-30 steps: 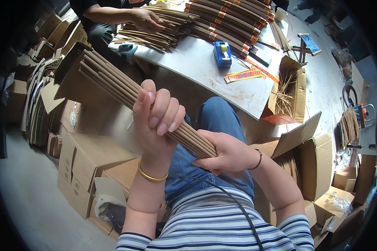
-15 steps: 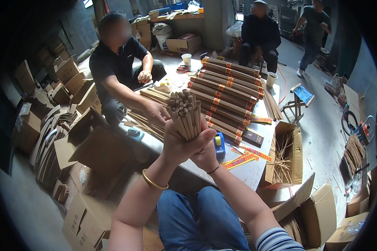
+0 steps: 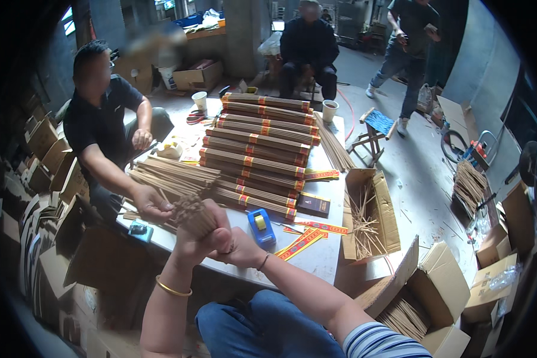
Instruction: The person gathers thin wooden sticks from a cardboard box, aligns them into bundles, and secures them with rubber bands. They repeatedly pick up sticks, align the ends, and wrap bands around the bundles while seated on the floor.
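A thick bundle of brown incense sticks point(image 3: 193, 216) stands tilted in my hands over the table's near left part, its ends blurred. My left hand point(image 3: 198, 243), with a gold bangle at the wrist, is closed round the bundle. Against its right side lies my right hand point(image 3: 242, 248), fingers curled and partly hidden behind the left; whether it grips the sticks too I cannot tell. A co-worker's hand point(image 3: 153, 204) reaches to the left side of the bundle's top. Loose incense sticks point(image 3: 176, 173) lie behind it. Beyond are several banded incense bundles point(image 3: 259, 140) in rows.
A blue tape dispenser point(image 3: 261, 229), red-and-yellow paper strips point(image 3: 304, 241) and a dark small box point(image 3: 314, 203) lie on the white table point(image 3: 316, 274). Open cardboard boxes point(image 3: 389, 218) stand to the right, more at left. Two paper cups point(image 3: 330, 111) stand farther back.
The view has swung right, so the table shifts left in the picture. My hands and the bundle appear lower and farther left. The person at the back right has stepped.
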### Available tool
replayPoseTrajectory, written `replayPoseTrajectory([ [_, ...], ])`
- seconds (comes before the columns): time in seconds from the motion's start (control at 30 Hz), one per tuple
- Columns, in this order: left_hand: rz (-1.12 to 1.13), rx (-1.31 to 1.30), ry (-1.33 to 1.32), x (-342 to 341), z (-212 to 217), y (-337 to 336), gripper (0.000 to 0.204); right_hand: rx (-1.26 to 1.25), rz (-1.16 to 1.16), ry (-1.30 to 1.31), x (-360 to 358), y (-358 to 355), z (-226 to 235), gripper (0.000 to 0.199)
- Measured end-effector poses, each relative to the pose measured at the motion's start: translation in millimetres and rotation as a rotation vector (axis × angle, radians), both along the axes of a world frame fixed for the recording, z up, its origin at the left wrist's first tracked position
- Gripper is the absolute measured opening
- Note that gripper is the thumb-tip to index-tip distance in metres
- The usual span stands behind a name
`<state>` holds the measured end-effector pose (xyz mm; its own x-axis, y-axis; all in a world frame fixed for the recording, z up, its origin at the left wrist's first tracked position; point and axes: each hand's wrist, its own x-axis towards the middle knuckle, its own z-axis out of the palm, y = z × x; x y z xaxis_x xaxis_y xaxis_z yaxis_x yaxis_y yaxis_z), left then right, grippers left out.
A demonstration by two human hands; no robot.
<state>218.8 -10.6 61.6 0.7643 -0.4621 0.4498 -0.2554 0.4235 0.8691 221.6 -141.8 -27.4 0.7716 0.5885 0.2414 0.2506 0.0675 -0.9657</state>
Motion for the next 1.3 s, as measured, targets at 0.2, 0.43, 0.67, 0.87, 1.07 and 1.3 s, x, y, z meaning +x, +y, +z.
replayPoseTrajectory([
  [0.2, 0.497, 0.01, -0.113, -21.1, 8.7, -16.3, 0.031, 0.077, -0.139, -0.115, -13.0, 12.6, 9.5, 0.019],
  [0.43, 0.477, -0.087, -0.036, -14.7, -0.2, -18.3, 0.025, 0.12, -0.226, -0.171, -7.8, 15.4, -5.0, 0.014],
  [0.67, 0.158, -0.068, -0.045, 11.1, -9.6, 2.5, 0.034, 0.033, 0.038, 0.146, 6.0, 8.7, 5.8, 0.015],
  [0.87, 0.308, -0.094, -0.055, 4.1, -14.1, 0.9, 0.032, 0.167, -0.22, -0.155, -3.2, 20.1, -5.6, 0.016],
  [1.07, 0.297, -0.06, -0.153, -15.2, 2.3, -16.0, 0.027, 0.273, -0.318, -0.215, -13.3, 21.7, 13.3, 0.019],
  [1.3, 0.43, -0.014, 0.039, -13.1, -4.8, -14.6, 0.019, 0.207, -0.196, -0.151, -3.8, 20.9, -3.3, 0.018],
])
